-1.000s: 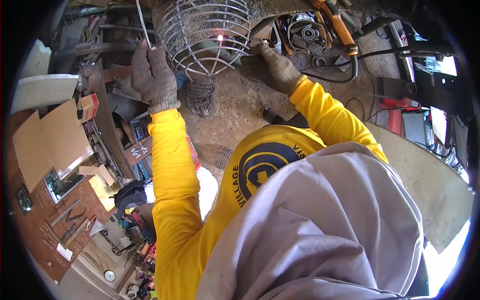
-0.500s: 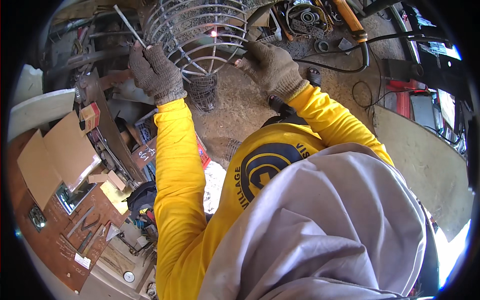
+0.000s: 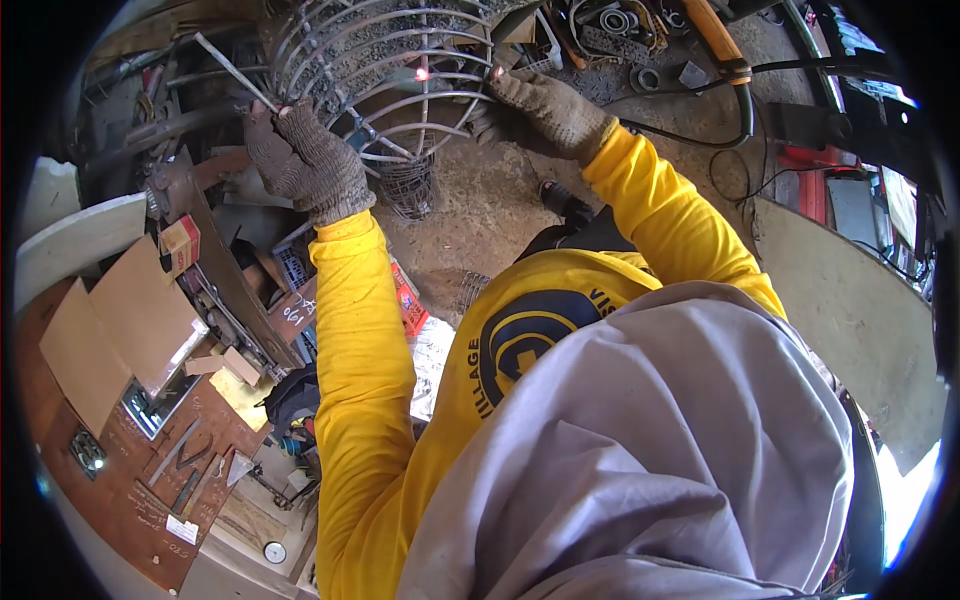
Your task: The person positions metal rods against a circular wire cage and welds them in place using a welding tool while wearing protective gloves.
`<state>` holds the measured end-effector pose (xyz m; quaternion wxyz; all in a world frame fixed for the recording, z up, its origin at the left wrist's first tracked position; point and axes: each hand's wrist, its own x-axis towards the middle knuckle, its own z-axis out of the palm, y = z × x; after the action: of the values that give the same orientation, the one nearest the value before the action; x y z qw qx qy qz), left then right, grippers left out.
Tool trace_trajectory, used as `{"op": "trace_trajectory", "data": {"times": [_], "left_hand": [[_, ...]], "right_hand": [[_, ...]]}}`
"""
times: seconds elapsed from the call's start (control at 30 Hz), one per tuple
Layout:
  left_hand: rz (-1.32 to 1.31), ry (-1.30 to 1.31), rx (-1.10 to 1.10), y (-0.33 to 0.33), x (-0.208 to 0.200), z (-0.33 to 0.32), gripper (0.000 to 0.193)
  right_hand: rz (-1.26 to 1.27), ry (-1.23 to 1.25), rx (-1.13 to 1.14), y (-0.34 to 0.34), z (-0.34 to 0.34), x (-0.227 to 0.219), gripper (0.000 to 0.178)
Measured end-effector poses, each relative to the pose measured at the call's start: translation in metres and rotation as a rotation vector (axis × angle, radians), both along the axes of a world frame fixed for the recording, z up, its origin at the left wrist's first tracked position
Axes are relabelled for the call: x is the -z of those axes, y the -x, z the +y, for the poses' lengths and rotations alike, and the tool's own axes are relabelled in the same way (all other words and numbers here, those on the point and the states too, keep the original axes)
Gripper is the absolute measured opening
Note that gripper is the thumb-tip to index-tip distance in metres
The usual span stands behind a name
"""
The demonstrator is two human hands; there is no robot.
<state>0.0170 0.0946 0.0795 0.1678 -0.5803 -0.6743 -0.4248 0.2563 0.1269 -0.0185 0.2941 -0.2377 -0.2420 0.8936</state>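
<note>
A round cage of bent metal rods [image 3: 425, 52] stands at the top middle, with a small glowing pink-red spot on one upright. My left hand [image 3: 308, 165], in a brown knitted glove, is closed on a thin grey metal rod [image 3: 235, 72] beside the cage's left side. The rod slants up to the left. At the cage's right edge is my right hand [image 3: 552, 112], gloved the same way. Its thumb and fingers close around the cage's side bar, and part of the grip is hidden. Below the cage sits a smaller dark wire basket [image 3: 408, 190].
An orange-handled tool [image 3: 715, 35] with a black cable lies at upper right, near bearings and metal parts [image 3: 618, 35]. A brown workbench [image 3: 85, 500] with hand tools and an open cardboard box [image 3: 120, 320] stands at left. A pale board [image 3: 840, 310] leans at right.
My right hand has moved up against the cage's right edge and taken hold there. My left hand, with the rod, has shifted slightly left and down.
</note>
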Motion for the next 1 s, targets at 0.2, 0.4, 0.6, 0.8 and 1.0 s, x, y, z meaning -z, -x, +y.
{"op": "trace_trajectory", "data": {"times": [0.2, 0.4, 0.6, 0.8, 1.0], "left_hand": [[0.161, -0.047, -0.025, 0.010, 0.009, 0.002, 0.037], [-0.083, -0.041, -0.016, -0.004, 0.006, 0.002, 0.038], [-0.053, 0.020, -0.069, -0.010, -0.002, 0.002, 0.037], [-0.001, 0.061, -0.083, -0.012, -0.006, 0.002, 0.037], [-0.014, 0.060, -0.044, -0.006, -0.006, 0.002, 0.039]], "right_hand": [[0.195, 0.019, -0.079, 0.006, 0.019, 0.018, 0.041], [0.269, 0.084, -0.222, 0.005, 0.032, 0.026, 0.042], [0.218, -0.066, -0.283, 0.004, 0.041, 0.022, 0.046], [0.243, -0.044, -0.237, -0.001, 0.025, 0.021, 0.075], [-0.087, -0.348, -0.139, -0.039, -0.014, 0.038, 0.100]]}}
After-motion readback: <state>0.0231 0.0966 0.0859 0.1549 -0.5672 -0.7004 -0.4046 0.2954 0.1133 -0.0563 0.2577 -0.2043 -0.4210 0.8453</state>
